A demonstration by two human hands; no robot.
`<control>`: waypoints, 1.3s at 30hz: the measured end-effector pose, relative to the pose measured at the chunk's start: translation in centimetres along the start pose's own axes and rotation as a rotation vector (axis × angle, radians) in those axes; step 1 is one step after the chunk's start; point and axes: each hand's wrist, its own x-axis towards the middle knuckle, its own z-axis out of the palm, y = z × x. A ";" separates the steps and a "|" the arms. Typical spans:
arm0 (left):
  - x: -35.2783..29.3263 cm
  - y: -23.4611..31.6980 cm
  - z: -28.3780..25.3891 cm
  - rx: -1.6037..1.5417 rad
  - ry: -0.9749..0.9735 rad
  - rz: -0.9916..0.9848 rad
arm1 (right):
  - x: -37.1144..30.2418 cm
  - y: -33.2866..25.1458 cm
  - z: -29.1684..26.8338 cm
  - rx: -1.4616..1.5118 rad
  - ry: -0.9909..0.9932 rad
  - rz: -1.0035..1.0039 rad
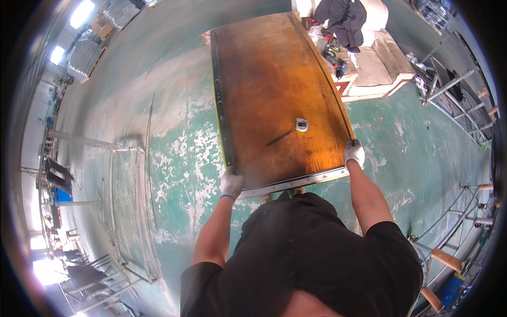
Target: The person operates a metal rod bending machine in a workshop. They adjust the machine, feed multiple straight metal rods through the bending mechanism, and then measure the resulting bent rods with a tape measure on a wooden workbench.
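A long brown board, stained orange and dark, stretches away in front of me. Along its near edge runs a pale metal strip with holes; a dark strip with holes follows the left edge. White work gloves cover both hands. My left hand is closed around the near left corner, by the end of the metal strip. At the near right corner my right hand has its fingers wrapped on the board's edge. A tape measure lies on the board beside a thin dark stick.
Beyond the board's right side stands a beige sofa, with power tools and dark clothing close by. Metal frames stand at the right, and another frame at the left. The green floor is worn.
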 end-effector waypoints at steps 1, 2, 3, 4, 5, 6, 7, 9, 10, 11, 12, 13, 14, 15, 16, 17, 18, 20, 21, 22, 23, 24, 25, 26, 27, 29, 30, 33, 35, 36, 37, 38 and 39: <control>-0.5 0.0 0.6 -0.021 0.020 0.059 | 0.2 0.4 0.1 0.018 -0.025 -0.005; -1.3 -0.5 1.0 -0.041 0.044 0.113 | 0.4 0.6 0.0 -0.051 -0.005 -0.075; -2.1 0.2 1.0 -0.059 0.063 0.173 | 0.8 1.3 0.2 -0.118 0.020 -0.137; -2.9 0.9 1.0 0.083 0.013 0.249 | 1.1 2.1 0.4 -0.184 0.045 -0.200; -4.6 4.1 -0.7 0.226 -0.039 0.323 | 0.9 2.6 -0.1 -0.231 -0.012 -0.224; -5.5 4.7 -0.8 0.285 -0.072 0.343 | 0.2 2.4 -0.5 -0.265 -0.024 -0.262; -6.2 5.3 -0.7 0.340 -0.107 0.365 | -0.6 2.0 -1.3 -0.302 -0.032 -0.301; -7.2 5.3 0.6 0.415 -0.173 0.403 | -1.2 2.5 -1.8 -0.336 -0.028 -0.343; -7.5 4.5 1.7 0.438 -0.201 0.412 | -1.3 2.6 -2.1 -0.303 -0.060 -0.296; -8.2 4.6 1.9 0.418 -0.187 0.413 | -1.6 2.4 -2.7 -0.267 -0.092 -0.246; -8.4 3.8 2.5 0.445 -0.159 0.447 | -1.8 2.3 -3.1 -0.232 -0.123 -0.196; -8.4 2.6 3.5 0.473 -0.131 0.479 | -1.9 2.3 -3.2 -0.275 -0.103 -0.219; -8.6 2.5 3.6 0.500 -0.105 0.513 | -2.0 2.2 -3.5 -0.301 -0.110 -0.217; -8.7 2.3 3.5 0.499 -0.120 0.518 | -2.3 1.9 -3.8 -0.327 -0.117 -0.215; -8.6 2.1 3.5 0.506 -0.129 0.527 | -2.4 1.7 -4.0 -0.353 -0.125 -0.213; -8.4 2.0 3.4 0.512 -0.137 0.538 | -2.3 1.8 -4.0 -0.353 -0.128 -0.210; -8.3 1.9 3.4 0.517 -0.146 0.548 | -2.1 2.0 -3.9 -0.353 -0.131 -0.206; -8.1 1.1 4.2 0.502 -0.107 0.566 | -2.3 1.5 -4.2 -0.340 -0.144 -0.179; -8.2 0.8 4.4 0.494 -0.086 0.571 | -3.0 0.8 -4.6 -0.327 -0.154 -0.154; -8.3 0.6 4.7 0.485 -0.065 0.576 | -3.4 0.3 -4.8 -0.314 -0.163 -0.130; -8.3 0.6 4.7 0.485 -0.057 0.587 | -3.4 0.5 -4.7 -0.307 -0.168 -0.120; -8.2 0.6 4.8 0.480 -0.060 0.586 | -3.3 1.0 -4.6 -0.300 -0.173 -0.110; -8.2 0.7 4.8 0.474 -0.064 0.586 | -3.2 1.3 -4.6 -0.293 -0.178 -0.100; -8.1 0.7 4.7 0.473 -0.063 0.583 | -3.2 1.2 -4.5 -0.295 -0.193 -0.088; -8.0 0.5 4.8 0.487 -0.079 0.571 | -3.1 1.0 -4.4 -0.297 -0.208 -0.075; -7.6 0.2 5.2 0.518 -0.112 0.555 | -2.7 1.5 -4.1 -0.301 -0.214 -0.063; -7.5 0.4 5.1 0.530 -0.122 0.551 | -2.4 1.8 -3.8 -0.304 -0.206 -0.066; -7.6 0.9 4.5 0.557 -0.149 0.543 | -2.5 1.5 -3.7 -0.319 -0.216 -0.054; -7.8 1.2 4.0 0.562 -0.166 0.543 | -2.7 1.2 -3.8 -0.318 -0.227 -0.048; -7.7 1.2 3.9 0.561 -0.165 0.545 | -2.6 1.4 -3.7 -0.310 -0.229 -0.049; -7.7 1.2 3.8 0.560 -0.164 0.548 | -2.4 1.6 -3.7 -0.302 -0.230 -0.050; -7.7 1.1 3.7 0.560 -0.162 0.547 | -2.4 1.7 -3.6 -0.299 -0.229 -0.052; -7.7 1.0 3.8 0.551 -0.154 0.548 | -2.4 1.8 -3.5 -0.296 -0.228 -0.053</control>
